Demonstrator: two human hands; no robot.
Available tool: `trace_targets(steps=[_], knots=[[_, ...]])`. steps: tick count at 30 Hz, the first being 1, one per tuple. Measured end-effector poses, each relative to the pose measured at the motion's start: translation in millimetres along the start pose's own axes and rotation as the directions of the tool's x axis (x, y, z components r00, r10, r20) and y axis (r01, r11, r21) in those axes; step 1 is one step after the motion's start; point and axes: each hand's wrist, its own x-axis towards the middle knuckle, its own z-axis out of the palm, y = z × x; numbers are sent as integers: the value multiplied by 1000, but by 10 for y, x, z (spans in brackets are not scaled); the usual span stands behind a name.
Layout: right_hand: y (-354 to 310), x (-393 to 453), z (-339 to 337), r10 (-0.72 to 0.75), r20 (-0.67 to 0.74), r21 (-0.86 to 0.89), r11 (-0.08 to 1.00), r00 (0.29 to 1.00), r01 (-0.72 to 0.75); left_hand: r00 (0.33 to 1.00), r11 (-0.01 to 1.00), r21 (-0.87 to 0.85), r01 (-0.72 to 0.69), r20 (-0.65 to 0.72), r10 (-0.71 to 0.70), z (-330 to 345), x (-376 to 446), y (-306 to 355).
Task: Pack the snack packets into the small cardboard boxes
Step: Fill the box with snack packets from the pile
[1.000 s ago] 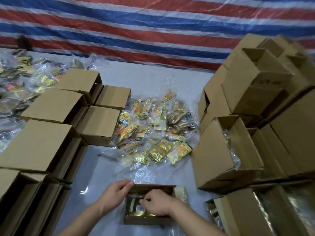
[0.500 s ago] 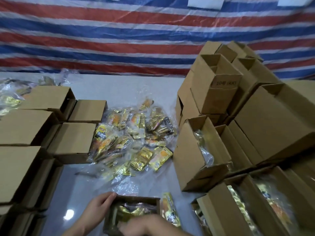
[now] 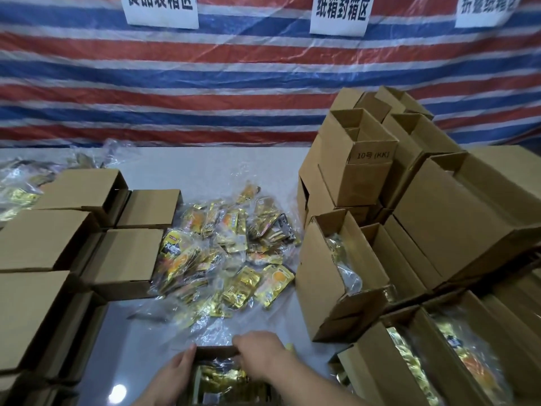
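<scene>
Where glossy gold packets (image 3: 218, 376) fill box (image 3: 216, 351) | left hand (image 3: 172, 373) steadies | right hand (image 3: 260, 356) presses

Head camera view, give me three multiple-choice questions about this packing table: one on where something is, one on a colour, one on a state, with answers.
1. Where is the loose pile of gold foil snack packets?
A. mid-table, between the box groups
B. on the floor
C. on top of the right-hand stack

2. What colours are the stripes of the tarp backdrop?
A. green and yellow
B. red, blue and white
C. black and grey

3. What state is the small brown cardboard box between the left hand and right hand?
A. taped shut
B. folded flat
C. open, with packets inside

Answers: 1 A, the pile lies on the grey table between left and right boxes. 2 B, those stripes run across it. 3 C, its top is open and gold packets show inside.
</scene>
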Motion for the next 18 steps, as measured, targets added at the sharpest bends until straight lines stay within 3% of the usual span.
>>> trace_targets(steps=[5,9,13,18], knots=[[-21,-21,-4,-26,-70,3,1000,997,27,1000,997,-78,-28,12,29,-118,-115,230],[35,-172,-305,-10,-232,74,997,973,28,992,979,-158,-129,-15,128,-451,-290,589],[174,-341,-786,111,-436,198,980,893,-25,935,907,-234,-351,-144,325,-757,-498,1044],[267,-403,-1014,313,-501,383,916,807,-117,893,861,-258,-439,-229,387,-482,-493,1413]])
